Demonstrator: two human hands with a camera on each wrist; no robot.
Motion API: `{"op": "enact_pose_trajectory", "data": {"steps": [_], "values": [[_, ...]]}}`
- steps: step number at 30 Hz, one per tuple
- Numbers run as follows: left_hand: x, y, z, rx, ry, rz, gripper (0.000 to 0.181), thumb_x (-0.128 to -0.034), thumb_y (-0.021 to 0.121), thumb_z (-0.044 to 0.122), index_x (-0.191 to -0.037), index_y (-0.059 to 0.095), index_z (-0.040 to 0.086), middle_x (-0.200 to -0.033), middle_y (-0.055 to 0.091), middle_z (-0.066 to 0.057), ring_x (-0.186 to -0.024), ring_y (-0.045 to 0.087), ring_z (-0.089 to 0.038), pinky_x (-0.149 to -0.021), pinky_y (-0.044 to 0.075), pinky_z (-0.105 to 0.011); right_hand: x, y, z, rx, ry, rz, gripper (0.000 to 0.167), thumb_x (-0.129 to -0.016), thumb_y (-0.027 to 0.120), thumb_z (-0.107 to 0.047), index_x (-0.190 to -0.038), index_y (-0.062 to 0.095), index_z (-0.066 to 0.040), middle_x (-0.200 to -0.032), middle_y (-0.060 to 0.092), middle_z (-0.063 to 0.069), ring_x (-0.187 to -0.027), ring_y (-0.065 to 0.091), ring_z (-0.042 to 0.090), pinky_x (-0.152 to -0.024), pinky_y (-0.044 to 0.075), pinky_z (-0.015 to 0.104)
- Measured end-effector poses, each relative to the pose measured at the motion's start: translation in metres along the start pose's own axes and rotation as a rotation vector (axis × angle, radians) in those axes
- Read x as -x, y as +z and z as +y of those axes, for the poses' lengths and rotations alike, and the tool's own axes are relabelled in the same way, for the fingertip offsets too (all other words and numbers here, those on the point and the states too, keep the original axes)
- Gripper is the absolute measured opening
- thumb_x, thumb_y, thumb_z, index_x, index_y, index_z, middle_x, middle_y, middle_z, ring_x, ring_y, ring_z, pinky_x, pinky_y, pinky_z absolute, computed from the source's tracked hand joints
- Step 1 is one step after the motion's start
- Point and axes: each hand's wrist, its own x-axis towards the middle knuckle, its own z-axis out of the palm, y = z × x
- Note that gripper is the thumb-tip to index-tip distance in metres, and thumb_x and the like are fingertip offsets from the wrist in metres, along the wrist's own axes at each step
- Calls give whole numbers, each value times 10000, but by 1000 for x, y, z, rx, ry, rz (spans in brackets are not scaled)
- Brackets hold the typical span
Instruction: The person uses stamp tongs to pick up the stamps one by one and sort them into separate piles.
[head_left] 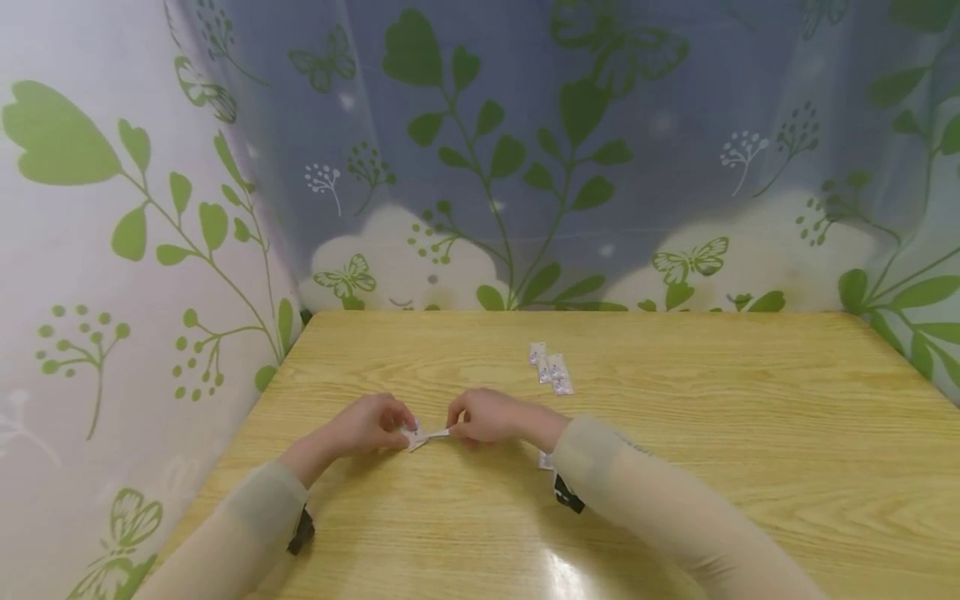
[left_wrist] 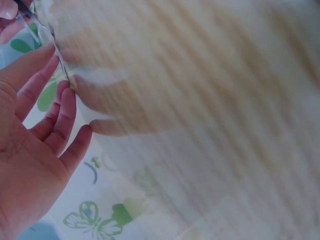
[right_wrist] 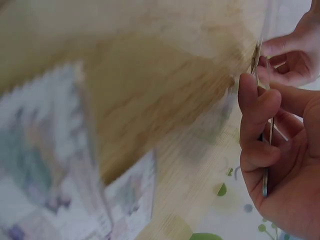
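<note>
In the head view, my left hand (head_left: 369, 423) pinches a small white printed sachet (head_left: 412, 435) between thumb and fingers, just above the table. Close by on the right, my right hand (head_left: 491, 414) grips a thin white piece (head_left: 437, 434), seen nearly edge-on, whose tip meets the sachet. In the right wrist view, the fingers of the right hand (right_wrist: 282, 145) curl round that thin flat piece, and its print is hidden. The left wrist view shows the left hand (left_wrist: 42, 135) with its fingertips along the sachet's thin edge (left_wrist: 62, 62).
Several small printed sachets (head_left: 551, 368) lie in an overlapping group farther back on the wooden table (head_left: 712, 400). Another sachet (head_left: 545, 460) lies partly under the right forearm. A patterned curtain (head_left: 480, 167) hangs behind the table and along its left side.
</note>
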Motion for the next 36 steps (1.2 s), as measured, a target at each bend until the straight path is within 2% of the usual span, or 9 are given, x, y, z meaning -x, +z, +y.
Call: {"op": "enact_pose_trajectory", "data": {"steps": [10, 16, 21, 26, 31, 36], "values": [[0, 0, -1, -13, 11, 0, 164, -782, 788, 102, -931, 728, 132, -802, 562, 38, -717, 476, -128, -649, 421, -288, 1, 2, -4, 114, -3, 38, 89, -978, 593, -174, -952, 665, -129, -634, 634, 4, -436, 493, 97, -468, 410, 226], [0, 1, -1, -24, 6, -1, 168, -781, 784, 99, -931, 726, 144, -822, 568, 43, -744, 498, -131, -674, 432, -296, 3, 2, -3, 184, -53, 75, 71, -966, 610, -171, -924, 662, -146, -586, 563, -39, -501, 480, 97, -525, 394, 253], [1, 0, 2, -14, -1, -1, 146, -798, 774, 92, -932, 729, 129, -825, 582, 30, -749, 508, -153, -671, 428, -289, 5, 1, 0, 197, -71, 94, 53, -956, 622, -158, -926, 666, -148, -628, 552, -45, -540, 478, 95, -538, 392, 260], [-2, 0, 6, 11, 32, 37, 117, -822, 766, 103, -932, 724, 105, -820, 600, 29, -735, 525, -122, -658, 445, -281, 12, -7, 10, 182, -96, 85, 60, -959, 612, -137, -926, 662, -139, -658, 603, 0, -547, 476, 83, -551, 392, 253], [-8, 0, 13, 6, 111, 92, 90, -839, 748, 82, -924, 719, 91, -867, 639, 19, -758, 567, -130, -666, 472, -296, 24, -20, 22, 106, -122, 16, 94, -967, 572, -81, -935, 655, -113, -621, 609, 29, -507, 457, 81, -539, 378, 240], [-18, 5, 21, -6, 186, 63, 53, -852, 740, 93, -904, 732, 100, -864, 638, 23, -774, 596, -126, -712, 494, -309, 34, -29, 33, 61, -147, -48, 114, -951, 582, -49, -900, 663, -110, -598, 601, 10, -489, 448, 65, -530, 376, 222]]}}
